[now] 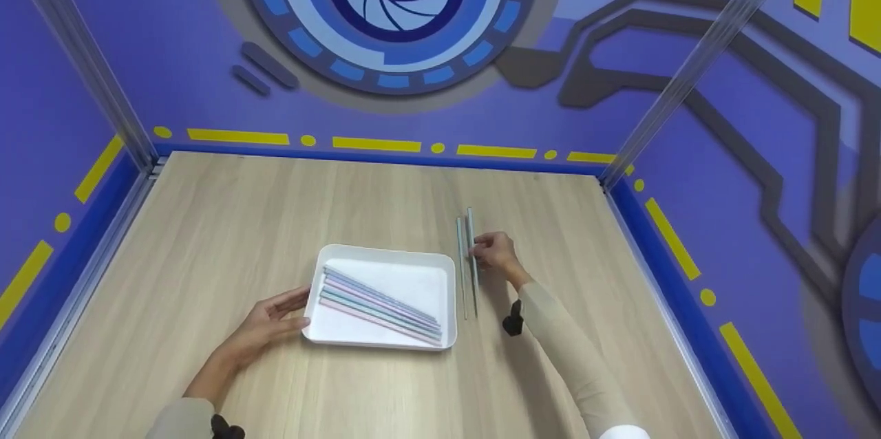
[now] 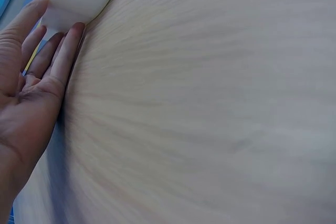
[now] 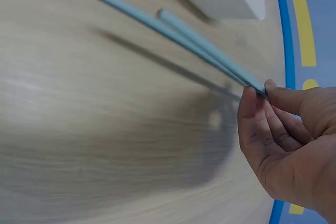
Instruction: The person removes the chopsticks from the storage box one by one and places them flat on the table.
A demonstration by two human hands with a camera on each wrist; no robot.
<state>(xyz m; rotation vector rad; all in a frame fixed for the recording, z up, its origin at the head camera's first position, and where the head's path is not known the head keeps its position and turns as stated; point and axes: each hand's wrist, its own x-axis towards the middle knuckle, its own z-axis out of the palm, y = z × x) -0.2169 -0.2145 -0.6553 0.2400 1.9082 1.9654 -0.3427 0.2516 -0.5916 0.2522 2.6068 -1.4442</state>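
Observation:
My right hand (image 1: 495, 251) is to the right of the white tray (image 1: 387, 251). Its thumb and fingertips pinch slim pale blue chopsticks (image 3: 178, 32); two run together at the fingertips in the right wrist view. From above, one chopstick (image 1: 473, 274) passes right at the fingers, and the other (image 1: 462, 267) runs almost parallel, a small gap to its left. On the tray's left side rests my left hand (image 1: 265, 325), thumb apart from straight fingers at the wall. Several pastel chopsticks (image 1: 378, 305), bluish, purple, green and pink, lie slanted side by side inside the tray.
The light wooden tabletop (image 1: 275, 205) carries the tray near its middle. Purple panels with yellow dashes (image 1: 376, 144) enclose the back and both sides. Metal posts (image 1: 688, 67) stand at the back corners.

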